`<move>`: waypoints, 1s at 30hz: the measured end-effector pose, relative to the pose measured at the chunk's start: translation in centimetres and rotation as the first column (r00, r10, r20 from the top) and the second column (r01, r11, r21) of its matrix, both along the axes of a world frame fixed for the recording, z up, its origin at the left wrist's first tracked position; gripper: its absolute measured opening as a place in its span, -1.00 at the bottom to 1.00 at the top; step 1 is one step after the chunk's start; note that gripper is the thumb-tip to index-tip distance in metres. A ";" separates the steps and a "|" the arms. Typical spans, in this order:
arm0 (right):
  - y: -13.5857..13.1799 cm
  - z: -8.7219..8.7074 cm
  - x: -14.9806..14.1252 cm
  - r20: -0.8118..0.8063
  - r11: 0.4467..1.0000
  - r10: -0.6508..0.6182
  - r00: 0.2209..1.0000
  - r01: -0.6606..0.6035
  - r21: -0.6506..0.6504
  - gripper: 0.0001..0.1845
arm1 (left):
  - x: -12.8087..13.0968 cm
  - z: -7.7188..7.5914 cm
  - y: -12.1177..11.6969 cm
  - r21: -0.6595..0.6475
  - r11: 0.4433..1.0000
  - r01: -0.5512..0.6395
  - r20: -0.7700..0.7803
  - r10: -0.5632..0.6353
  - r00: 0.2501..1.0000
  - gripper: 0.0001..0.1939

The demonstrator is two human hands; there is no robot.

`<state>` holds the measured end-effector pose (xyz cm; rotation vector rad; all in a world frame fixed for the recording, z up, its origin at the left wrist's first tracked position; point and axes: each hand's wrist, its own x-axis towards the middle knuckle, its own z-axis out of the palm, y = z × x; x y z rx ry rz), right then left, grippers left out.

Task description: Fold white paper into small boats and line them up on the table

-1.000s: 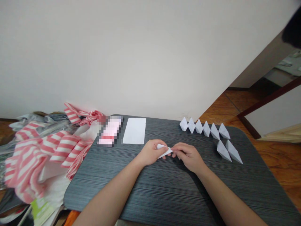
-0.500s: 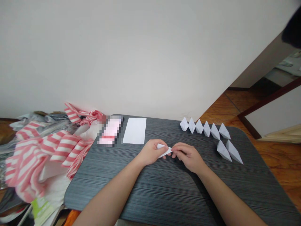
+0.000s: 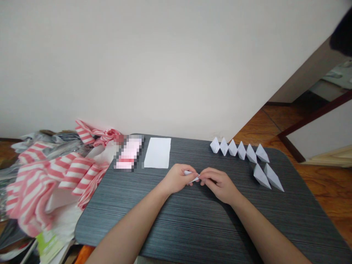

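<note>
From my place I see one folded paper (image 3: 191, 176), white and small, between the two hands, over the middle part of the dark worktop (image 3: 181, 227). The left hand (image 3: 178, 179) pinches its body between the thumb and the fingers, and the right hand (image 3: 219, 184) pinches the pointed tip at its right end. I cannot tell whether the folded paper touches the worktop, because the fingers cover a part of it.

Beyond the folded paper and to its left lies one white sheet (image 3: 157, 153), flat, and I can see no writing that I could read on it. Further to the left of the folded paper, just beside the sheet, is one pink and white item (image 3: 128, 153) with a red band; it is pixelated, so any label there I cannot read.

To the right of the folded paper I count eight white paper shapes, pointed at both ends. Six shapes (image 3: 232, 148) make a row farther from me than the folded paper, and two shapes (image 3: 262, 176) lie side by side, nearer to me than this row.

Well apart from the folded paper, on the left beyond the worktop edge, red and white striped cloth (image 3: 75, 174) is heaped. Near it is a green item (image 3: 47, 245), its print too blurred for me.
</note>
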<state>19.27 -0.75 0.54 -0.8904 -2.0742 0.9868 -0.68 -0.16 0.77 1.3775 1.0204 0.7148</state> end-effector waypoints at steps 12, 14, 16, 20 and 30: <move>-0.2 -0.3 -0.3 0.164 0.973 -0.129 0.978 0.157 -0.171 -0.77 | 0.1 0.0 -0.2 0.061 0.998 0.009 -0.064 -0.005 0.998 -0.76; -0.1 -0.3 -0.4 0.184 0.977 -0.135 0.974 0.162 -0.140 -0.77 | 0.2 0.1 -0.2 0.061 0.998 0.006 -0.067 -0.001 0.998 -0.76; -0.1 -0.2 -0.4 0.191 0.980 -0.136 0.972 0.160 -0.118 -0.78 | 0.3 0.2 -0.2 0.062 0.998 -0.002 -0.074 0.006 0.997 -0.76; -0.1 0.1 -0.5 0.190 0.986 -0.133 0.973 0.149 -0.072 -0.78 | 0.3 0.4 -0.2 0.064 0.998 0.000 -0.085 0.005 0.996 -0.75; -0.2 0.0 -0.6 0.205 0.986 -0.129 0.970 0.147 -0.077 -0.80 | 0.2 0.4 -0.3 0.101 0.995 0.020 -0.121 -0.007 0.993 -0.75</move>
